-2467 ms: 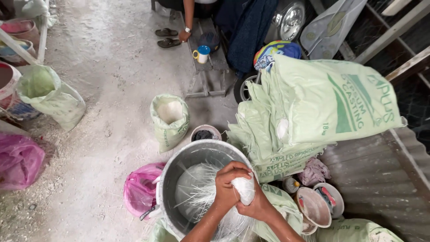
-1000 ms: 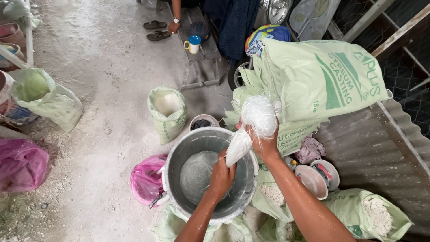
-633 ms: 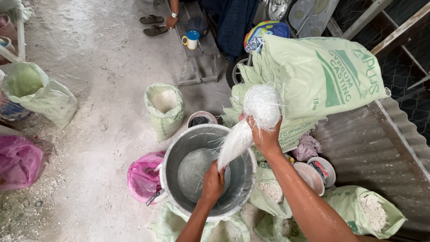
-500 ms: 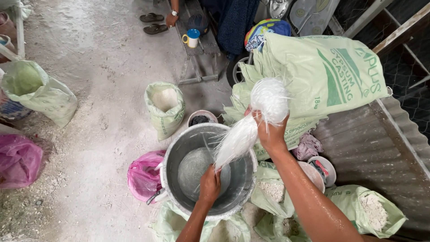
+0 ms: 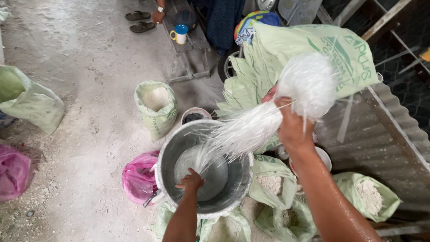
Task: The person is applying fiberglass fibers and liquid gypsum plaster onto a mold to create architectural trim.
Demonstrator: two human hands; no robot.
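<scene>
Raised higher: right hand point(image 5: 293, 130) gripping noodles point(image 5: 268, 116), frame centre-right; left hand point(image 5: 190, 181) half-open in bucket point(image 5: 168, 152), holding nothing.

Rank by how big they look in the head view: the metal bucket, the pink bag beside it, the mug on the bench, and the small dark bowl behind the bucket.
1. Metal bucket
2. Pink bag
3. Small dark bowl
4. Mug

The mug sits far from the camera, so its last place is unsure.

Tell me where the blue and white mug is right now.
In the head view, the blue and white mug sits top centre on a grey bench, beside a person's hand.
</scene>
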